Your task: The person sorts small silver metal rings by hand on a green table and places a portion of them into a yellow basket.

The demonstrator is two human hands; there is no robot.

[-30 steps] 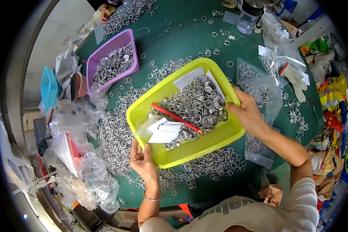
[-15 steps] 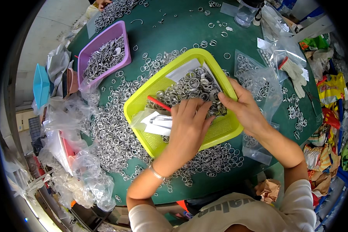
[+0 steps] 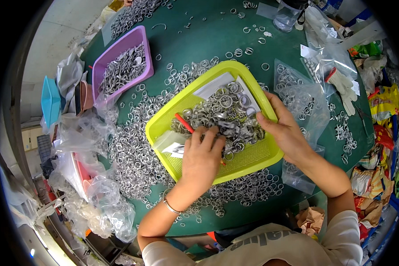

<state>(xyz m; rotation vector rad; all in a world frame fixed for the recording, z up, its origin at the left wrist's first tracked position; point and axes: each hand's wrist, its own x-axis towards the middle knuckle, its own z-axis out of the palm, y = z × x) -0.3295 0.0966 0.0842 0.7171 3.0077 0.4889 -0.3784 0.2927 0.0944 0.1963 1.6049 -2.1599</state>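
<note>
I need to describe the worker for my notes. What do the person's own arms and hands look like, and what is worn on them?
Both hands are bare, without gloves. The left hand has a thin silver-coloured bangle at the wrist and a bare forearm. The right hand has no visible jewellery. A white short sleeve covers the right upper arm.

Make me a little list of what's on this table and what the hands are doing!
Table: round green table
Middle: yellow-green plastic basket heaped with shiny metal rings
Left hand: palm down on the rings in the basket
Right hand: gripping the basket's right rim
Also in basket: red pen
Far left: purple plastic basket of rings
Right: clear plastic bags
</note>
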